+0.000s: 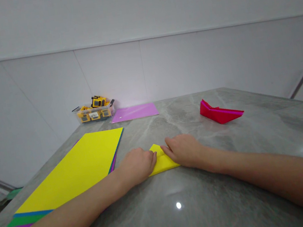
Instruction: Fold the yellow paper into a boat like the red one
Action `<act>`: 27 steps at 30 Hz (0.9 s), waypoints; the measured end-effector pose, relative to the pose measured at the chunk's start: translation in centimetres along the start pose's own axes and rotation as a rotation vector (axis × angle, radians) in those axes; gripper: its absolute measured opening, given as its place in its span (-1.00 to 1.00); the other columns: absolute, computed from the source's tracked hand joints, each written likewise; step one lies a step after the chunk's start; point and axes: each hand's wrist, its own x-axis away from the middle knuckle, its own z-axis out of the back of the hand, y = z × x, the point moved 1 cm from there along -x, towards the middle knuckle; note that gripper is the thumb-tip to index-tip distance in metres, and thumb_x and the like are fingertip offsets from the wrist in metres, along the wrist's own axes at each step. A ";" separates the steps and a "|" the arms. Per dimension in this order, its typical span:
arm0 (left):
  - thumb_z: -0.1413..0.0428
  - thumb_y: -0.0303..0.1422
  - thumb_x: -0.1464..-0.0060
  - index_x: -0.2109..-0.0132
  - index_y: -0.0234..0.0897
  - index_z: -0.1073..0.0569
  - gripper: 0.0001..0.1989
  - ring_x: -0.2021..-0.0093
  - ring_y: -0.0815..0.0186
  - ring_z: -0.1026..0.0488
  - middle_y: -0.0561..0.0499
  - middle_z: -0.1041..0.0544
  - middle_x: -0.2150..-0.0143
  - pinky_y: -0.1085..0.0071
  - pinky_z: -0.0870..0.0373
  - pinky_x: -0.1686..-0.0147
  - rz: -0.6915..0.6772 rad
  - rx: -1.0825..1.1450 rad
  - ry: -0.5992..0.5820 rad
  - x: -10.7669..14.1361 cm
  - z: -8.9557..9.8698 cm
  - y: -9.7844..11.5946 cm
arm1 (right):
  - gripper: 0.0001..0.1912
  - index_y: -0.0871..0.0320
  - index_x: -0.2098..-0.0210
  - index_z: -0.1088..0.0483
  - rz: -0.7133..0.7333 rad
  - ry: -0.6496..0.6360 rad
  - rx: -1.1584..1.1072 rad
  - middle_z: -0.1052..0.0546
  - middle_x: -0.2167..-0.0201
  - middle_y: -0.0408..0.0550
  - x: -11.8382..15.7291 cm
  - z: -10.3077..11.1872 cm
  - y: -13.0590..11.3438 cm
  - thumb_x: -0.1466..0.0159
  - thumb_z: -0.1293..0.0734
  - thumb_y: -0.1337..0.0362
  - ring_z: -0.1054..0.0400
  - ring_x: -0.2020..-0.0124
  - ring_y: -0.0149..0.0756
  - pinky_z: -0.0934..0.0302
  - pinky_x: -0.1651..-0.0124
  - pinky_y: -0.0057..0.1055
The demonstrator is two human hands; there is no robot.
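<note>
A folded piece of yellow paper (163,162) lies on the grey marbled table between my two hands, its pointed top facing away from me. My left hand (139,164) closes on its left side, fingers curled and thumb against the paper. On the opposite side, my right hand (185,149) grips the paper with bent fingers, the thumb pointing in toward the middle. Both hands cover parts of the folded edges. Beyond my right hand, a red folded paper boat (220,113) with a pink edge rests on the table.
At the left lies a stack of coloured paper sheets (76,167), yellow on top, with blue, green and purple edges below. A clear plastic box (94,115) of yellow toy vehicles stands at the back left, beside a flat purple sheet (134,112). Behind the table rises a white wall (172,64).
</note>
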 end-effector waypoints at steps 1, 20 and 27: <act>0.29 -0.22 -0.26 0.23 -0.40 -0.54 -0.46 0.38 0.12 -0.49 -0.28 -0.54 0.40 0.24 -0.34 0.28 0.011 0.004 0.002 0.0 0.0 0.1 | -0.53 0.24 0.23 -0.43 -0.031 0.028 0.004 -0.54 0.33 0.19 0.1 0.1 -0.1 -0.36 -0.03 0.07 -0.44 0.33 -0.04 -0.22 0.34 -0.26; -0.06 -0.01 -0.06 0.42 -0.27 -0.44 -0.61 0.07 0.16 -0.34 -0.11 -0.40 0.13 0.30 -0.22 0.08 -0.026 0.438 0.208 0.3 -0.3 -0.3 | -0.48 0.24 0.36 -0.48 -0.132 0.035 -0.090 -0.53 0.37 0.12 0.1 -0.2 0.6 -0.33 -0.04 0.04 -0.41 0.35 -0.17 -0.14 0.33 -0.33; -0.27 -0.07 0.21 0.40 -0.25 -0.47 -0.66 -0.17 0.06 -0.14 -0.07 -0.13 -0.18 0.26 -0.07 -0.12 0.012 0.769 -0.030 0.6 0.4 -0.5 | -0.43 0.17 0.48 -0.50 -0.080 0.119 -0.013 -0.56 0.51 0.05 -0.1 0.5 0.9 -0.35 0.00 0.06 -0.40 0.51 -0.22 0.07 0.49 -0.36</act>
